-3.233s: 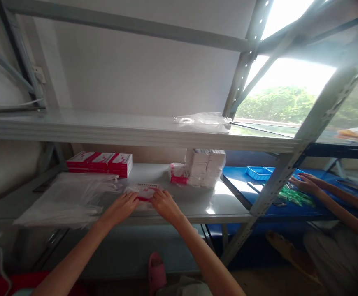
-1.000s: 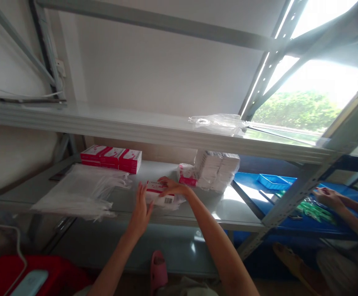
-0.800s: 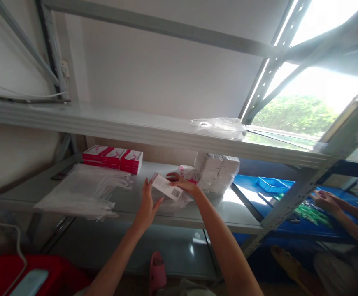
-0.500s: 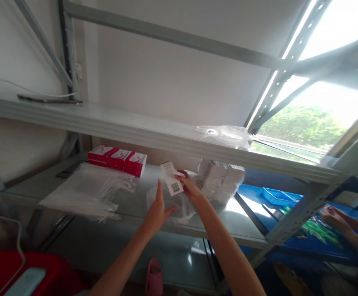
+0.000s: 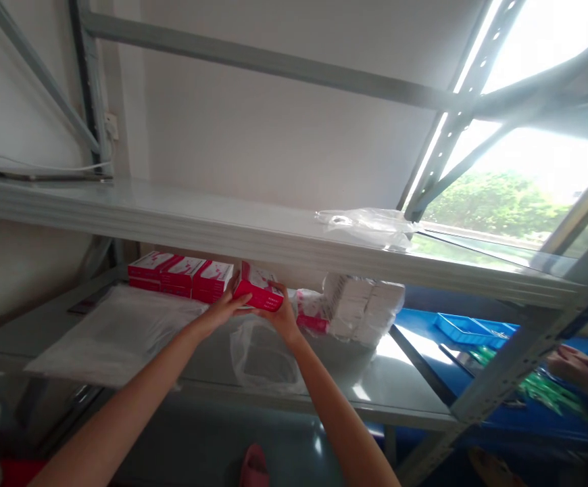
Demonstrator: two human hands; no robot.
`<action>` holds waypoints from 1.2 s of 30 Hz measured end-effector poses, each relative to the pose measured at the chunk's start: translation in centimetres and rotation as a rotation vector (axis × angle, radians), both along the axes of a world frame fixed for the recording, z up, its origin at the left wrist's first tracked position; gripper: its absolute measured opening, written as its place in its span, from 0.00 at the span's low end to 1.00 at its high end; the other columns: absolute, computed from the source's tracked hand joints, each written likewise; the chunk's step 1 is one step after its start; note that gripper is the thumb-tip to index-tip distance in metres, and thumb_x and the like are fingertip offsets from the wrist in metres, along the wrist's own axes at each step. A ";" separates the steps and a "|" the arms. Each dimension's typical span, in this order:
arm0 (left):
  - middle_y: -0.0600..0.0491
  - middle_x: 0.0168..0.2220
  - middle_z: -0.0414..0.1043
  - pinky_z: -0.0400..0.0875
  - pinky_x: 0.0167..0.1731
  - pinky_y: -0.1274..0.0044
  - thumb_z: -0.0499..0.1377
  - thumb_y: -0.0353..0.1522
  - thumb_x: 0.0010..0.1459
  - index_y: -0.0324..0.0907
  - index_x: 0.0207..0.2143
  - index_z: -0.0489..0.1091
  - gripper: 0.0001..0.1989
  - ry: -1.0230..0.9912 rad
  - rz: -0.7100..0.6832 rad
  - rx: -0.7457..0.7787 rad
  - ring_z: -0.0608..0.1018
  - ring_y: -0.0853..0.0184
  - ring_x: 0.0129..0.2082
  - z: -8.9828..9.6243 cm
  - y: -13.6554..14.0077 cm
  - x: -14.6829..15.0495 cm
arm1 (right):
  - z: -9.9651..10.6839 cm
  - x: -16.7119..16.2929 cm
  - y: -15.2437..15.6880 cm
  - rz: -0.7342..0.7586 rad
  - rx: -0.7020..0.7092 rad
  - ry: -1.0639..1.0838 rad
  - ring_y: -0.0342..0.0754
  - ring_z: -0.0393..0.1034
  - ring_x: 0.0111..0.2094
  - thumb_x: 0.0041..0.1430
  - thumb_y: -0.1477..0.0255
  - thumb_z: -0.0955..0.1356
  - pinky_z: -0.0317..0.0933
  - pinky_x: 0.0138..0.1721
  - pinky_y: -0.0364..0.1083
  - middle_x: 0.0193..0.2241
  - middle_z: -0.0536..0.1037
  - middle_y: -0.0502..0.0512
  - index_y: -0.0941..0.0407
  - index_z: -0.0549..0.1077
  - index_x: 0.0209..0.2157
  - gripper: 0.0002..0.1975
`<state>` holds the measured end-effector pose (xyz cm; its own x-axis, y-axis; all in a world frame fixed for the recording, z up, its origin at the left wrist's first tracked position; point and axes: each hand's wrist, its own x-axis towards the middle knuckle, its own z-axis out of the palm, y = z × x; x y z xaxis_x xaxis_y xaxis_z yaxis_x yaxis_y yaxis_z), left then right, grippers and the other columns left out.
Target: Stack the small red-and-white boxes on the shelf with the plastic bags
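A red and white carton is between my two hands above the lower shelf, tilted toward me. My left hand is closed on its left end, and my right hand grips the right end. Just left of it stand several matching red and white cartons in a row. Under my hands lies a clear plastic bag. To the right, wrapped white boxes stand beside a plastic-covered red carton.
Flat plastic bags cover the lower shelf's left part. More clear plastic and a thin dark device lie on the upper shelf. At right, another person's hands are near green items and a blue tray.
The white barcoded box face formerly in my right hand is out of sight. Both hands now hold a red and white carton, and my left hand has closed and moved up-left.
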<state>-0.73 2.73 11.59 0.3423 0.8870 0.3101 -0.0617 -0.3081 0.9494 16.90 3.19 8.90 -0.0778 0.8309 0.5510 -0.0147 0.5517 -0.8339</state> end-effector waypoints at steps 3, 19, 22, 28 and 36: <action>0.46 0.47 0.73 0.70 0.46 0.70 0.61 0.39 0.51 0.42 0.53 0.64 0.27 0.310 0.014 0.163 0.74 0.60 0.48 0.4 4.9 -1.3 | -0.8 -0.6 3.3 -0.085 -0.056 0.009 0.51 0.69 0.42 0.32 0.64 0.76 0.66 0.43 0.52 0.44 0.72 0.57 0.54 0.61 0.46 0.37; 0.42 0.63 0.51 0.56 0.56 0.63 0.63 0.24 0.47 0.44 0.54 0.63 0.31 1.401 0.284 0.658 0.58 0.54 0.62 -5.4 14.9 -6.4 | -9.6 -3.5 13.6 -0.339 -0.053 -0.426 0.52 0.66 0.42 0.32 0.78 0.72 0.62 0.40 0.49 0.44 0.69 0.57 0.55 0.66 0.41 0.28; 0.39 0.62 0.54 0.56 0.56 0.62 0.62 0.22 0.46 0.41 0.50 0.67 0.26 1.380 0.301 0.687 0.60 0.52 0.61 -5.5 14.9 -6.5 | -10.1 -3.7 13.9 -0.308 -0.039 -0.429 0.50 0.65 0.43 0.32 0.78 0.72 0.61 0.41 0.47 0.43 0.69 0.55 0.55 0.66 0.42 0.29; 0.38 0.60 0.56 0.57 0.55 0.60 0.59 0.18 0.47 0.39 0.44 0.70 0.20 1.332 0.323 0.680 0.62 0.50 0.59 -5.8 15.0 -6.0 | -10.2 -4.0 14.0 -0.279 -0.079 -0.379 0.48 0.66 0.38 0.28 0.81 0.74 0.61 0.38 0.45 0.41 0.68 0.52 0.55 0.67 0.38 0.29; 0.41 0.62 0.54 0.54 0.57 0.60 0.59 0.18 0.46 0.40 0.44 0.70 0.21 1.363 0.329 0.681 0.59 0.53 0.61 -6.1 14.8 -6.1 | -10.5 -4.2 14.6 -0.288 -0.066 -0.494 0.50 0.67 0.41 0.31 0.80 0.73 0.63 0.41 0.48 0.46 0.65 0.57 0.57 0.64 0.43 0.32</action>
